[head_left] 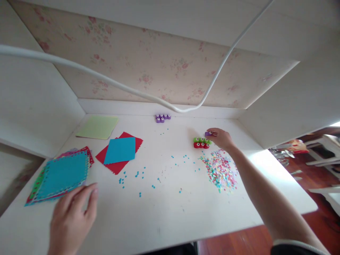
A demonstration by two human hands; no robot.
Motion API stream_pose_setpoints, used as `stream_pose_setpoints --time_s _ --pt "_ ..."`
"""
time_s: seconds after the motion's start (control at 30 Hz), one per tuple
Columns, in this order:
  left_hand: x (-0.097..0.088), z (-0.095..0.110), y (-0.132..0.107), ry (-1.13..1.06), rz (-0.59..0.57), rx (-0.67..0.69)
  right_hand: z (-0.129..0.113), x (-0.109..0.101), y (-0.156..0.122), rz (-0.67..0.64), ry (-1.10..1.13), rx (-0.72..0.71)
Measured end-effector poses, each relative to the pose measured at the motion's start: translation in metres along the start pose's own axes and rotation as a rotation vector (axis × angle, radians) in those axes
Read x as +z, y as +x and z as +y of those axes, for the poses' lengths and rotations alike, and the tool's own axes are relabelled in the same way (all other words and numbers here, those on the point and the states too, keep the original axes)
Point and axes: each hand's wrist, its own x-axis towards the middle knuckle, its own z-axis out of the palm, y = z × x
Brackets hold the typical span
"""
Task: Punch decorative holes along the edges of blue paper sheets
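My right hand (pixel 221 139) is closed on a purple craft punch (pixel 208 134), with the thumb and fingers around it. Just below it on the white desk stand several green craft punches (pixel 200 140) and red craft punches (pixel 201 145) in rows. My left hand (pixel 75 209) hovers at the near edge of a stack of punched paper sheets (pixel 65 173), a blue one on top with small holes along its border. Its fingers are bent, with a gap between thumb and index finger, and nothing shows between them.
More purple craft punches (pixel 160 118) stand by the back wall. Blue paper (pixel 120 150) lies over red paper (pixel 102 156), and a pale green sheet (pixel 98 128) lies behind. Colourful paper confetti (pixel 221 171) is heaped at right. A white cable (pixel 132 91) hangs across the front.
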Motion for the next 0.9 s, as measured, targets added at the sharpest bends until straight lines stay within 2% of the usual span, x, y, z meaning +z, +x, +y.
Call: stream_pose_setpoints --time_s 0.07,0.13,0.2,0.43,0.63,0.9 --pt "0.014 0.030 -0.009 0.017 -0.065 0.145 0.007 -0.001 0.016 -0.032 -0.041 -0.009" --pt "0.025 0.050 -0.017 0.017 -0.106 0.186 0.012 0.001 0.027 -0.069 -0.089 -0.028" --pt "0.034 0.060 -0.024 0.014 -0.147 0.188 0.016 0.002 0.036 -0.108 -0.137 -0.050" --pt "0.043 0.055 -0.026 -0.006 -0.199 0.145 0.013 0.006 0.054 -0.245 -0.317 -0.117" --pt "0.048 0.053 -0.022 -0.033 -0.240 0.124 -0.002 0.005 0.070 -0.314 -0.490 -0.068" --pt "0.048 0.052 -0.023 -0.033 -0.274 0.088 -0.022 0.033 0.089 -0.365 -0.704 0.057"
